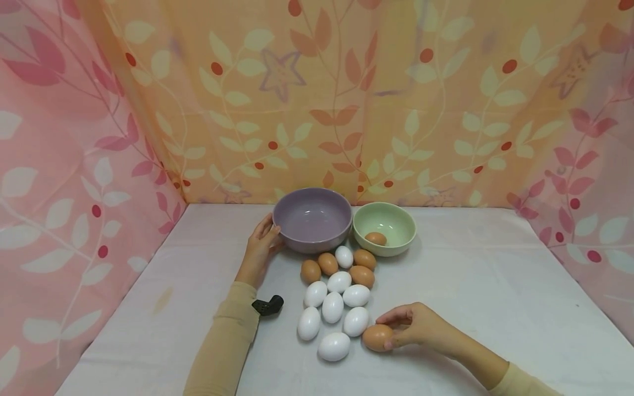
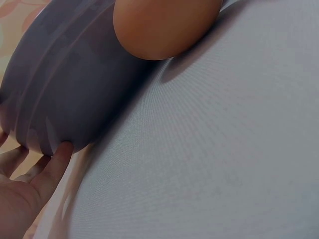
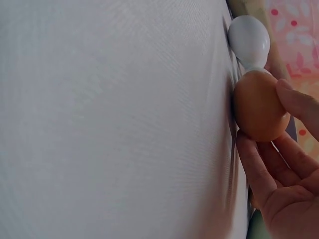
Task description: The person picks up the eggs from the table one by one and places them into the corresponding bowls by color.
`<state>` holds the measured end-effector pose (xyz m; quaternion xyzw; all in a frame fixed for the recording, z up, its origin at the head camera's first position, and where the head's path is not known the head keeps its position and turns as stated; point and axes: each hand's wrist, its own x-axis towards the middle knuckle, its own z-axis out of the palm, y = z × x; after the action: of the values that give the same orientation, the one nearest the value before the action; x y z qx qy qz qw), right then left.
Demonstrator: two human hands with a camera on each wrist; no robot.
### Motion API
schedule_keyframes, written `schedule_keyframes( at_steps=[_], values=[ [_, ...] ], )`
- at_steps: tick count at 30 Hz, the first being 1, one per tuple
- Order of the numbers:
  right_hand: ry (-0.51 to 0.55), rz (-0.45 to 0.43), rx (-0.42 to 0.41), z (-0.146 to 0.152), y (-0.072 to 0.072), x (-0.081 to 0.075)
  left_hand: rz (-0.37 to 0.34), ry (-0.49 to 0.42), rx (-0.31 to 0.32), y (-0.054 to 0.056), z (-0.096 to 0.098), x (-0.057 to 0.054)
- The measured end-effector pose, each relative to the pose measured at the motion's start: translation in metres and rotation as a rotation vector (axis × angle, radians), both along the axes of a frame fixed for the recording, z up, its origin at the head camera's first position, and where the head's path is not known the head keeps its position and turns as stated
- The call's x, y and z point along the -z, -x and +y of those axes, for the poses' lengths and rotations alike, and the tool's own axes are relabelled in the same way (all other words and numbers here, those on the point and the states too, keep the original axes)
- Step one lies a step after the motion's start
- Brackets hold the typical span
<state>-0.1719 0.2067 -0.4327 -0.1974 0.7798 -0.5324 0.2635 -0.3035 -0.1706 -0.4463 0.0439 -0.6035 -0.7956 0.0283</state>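
Observation:
My right hand [image 1: 413,327] pinches a brown egg [image 1: 378,337] at the front right of a group of eggs. In the right wrist view the thumb lies on one side of this brown egg [image 3: 260,105], the fingers on the other. My left hand [image 1: 260,245] holds the left side of a purple bowl [image 1: 313,246], one digit at its rim. The left wrist view has its fingertips [image 2: 62,149] against the bowl's outer wall. Several white eggs [image 1: 333,307] and brown eggs [image 1: 362,276] lie on the table in front of the bowls.
A smaller green bowl [image 1: 388,251] stands right of the purple one, with one brown egg [image 1: 375,238] inside. A black device [image 1: 268,306] sits at the left sleeve. The white-covered table [image 1: 470,264] is enclosed by patterned curtains [image 1: 337,110] at the back and sides.

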Motion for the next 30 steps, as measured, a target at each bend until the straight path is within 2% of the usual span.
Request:
schedule_keyframes(
  at_steps=[5, 11, 13, 20, 30],
  values=[
    [-0.041, 0.033, 0.019, 0.001, 0.001, -0.005, -0.006, 0.001, 0.005, 0.000, 0.000, 0.001],
    [-0.099, 0.135, 0.065, 0.004, 0.010, -0.025, -0.010, 0.008, -0.001, -0.001, 0.001, -0.001],
    [-0.106, 0.161, 0.073, 0.005, 0.015, -0.032, -0.012, 0.007, -0.003, -0.001, 0.001, -0.001],
    [-0.086, 0.157, 0.115, 0.004, 0.035, -0.054, -0.009, -0.004, -0.004, 0.000, 0.000, 0.000],
    [-0.124, 0.194, 0.218, 0.004, 0.070, -0.073, 0.008, -0.009, -0.003, 0.003, -0.001, 0.004]
  ],
)
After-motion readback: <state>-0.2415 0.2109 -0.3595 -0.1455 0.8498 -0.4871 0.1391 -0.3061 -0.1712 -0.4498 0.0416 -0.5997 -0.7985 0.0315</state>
